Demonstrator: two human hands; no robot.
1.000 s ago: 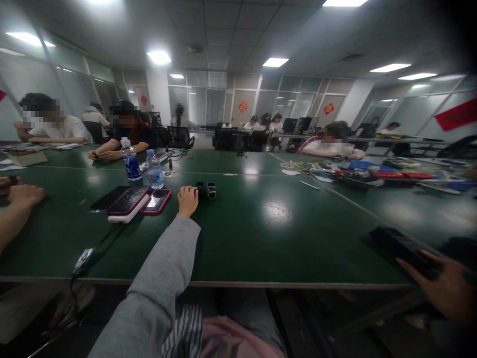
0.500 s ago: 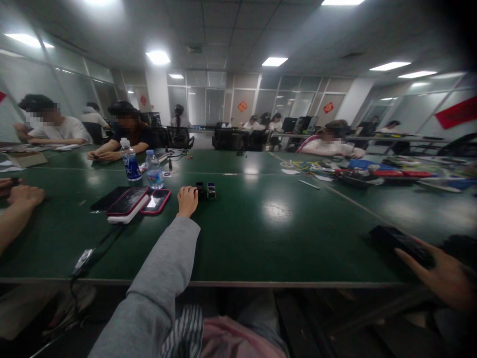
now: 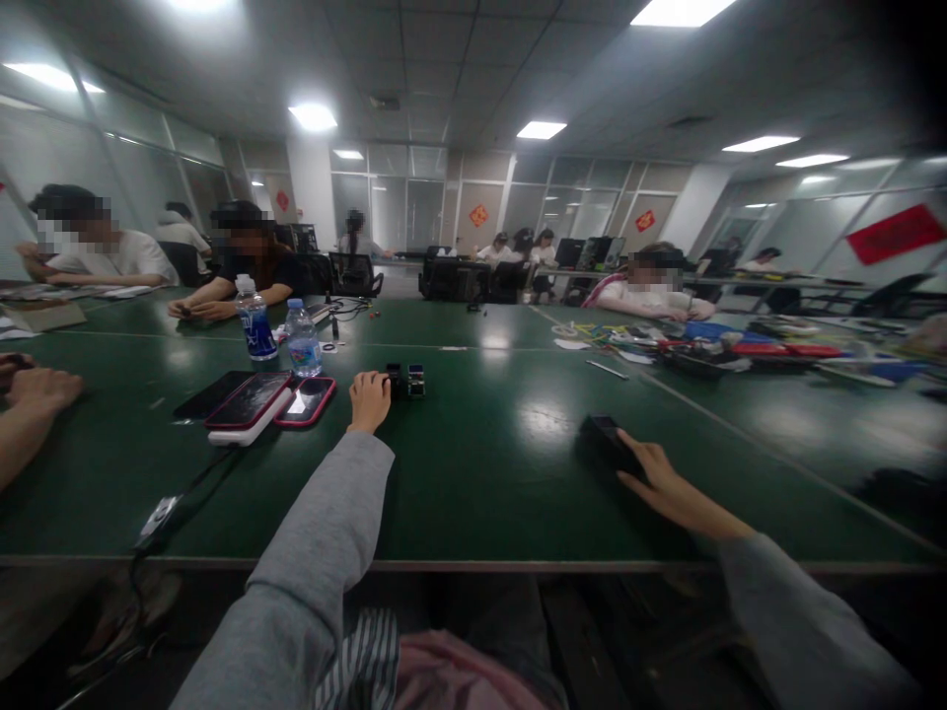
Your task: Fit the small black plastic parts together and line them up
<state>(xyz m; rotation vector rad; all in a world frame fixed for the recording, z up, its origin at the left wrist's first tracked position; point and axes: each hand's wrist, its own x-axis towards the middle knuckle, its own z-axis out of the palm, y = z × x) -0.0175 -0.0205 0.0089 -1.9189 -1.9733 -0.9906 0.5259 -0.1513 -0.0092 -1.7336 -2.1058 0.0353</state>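
Note:
My left hand (image 3: 369,401) rests on the green table with its fingers curled against a small black block-shaped object (image 3: 395,381). Just right of that block stands another small dark block with shiny silver parts (image 3: 416,382). Over on the right side, my right hand (image 3: 657,477) grips a black oblong box (image 3: 611,441), thumb on the near side and fingers along the top. The box is low over the table or on it; I cannot tell which. Motion blurs its details.
Left of my left hand lie phones (image 3: 305,401) and a white power bank (image 3: 252,424) with a cable. Two bottles (image 3: 303,340) stand behind them. Cables and tools (image 3: 710,350) are heaped at the far right. Another person's hands (image 3: 44,390) rest at the left edge.
My right hand has brought the black box leftward and farther from the table's right side, toward the middle. My left hand and the two small blocks stay nearly where they were.

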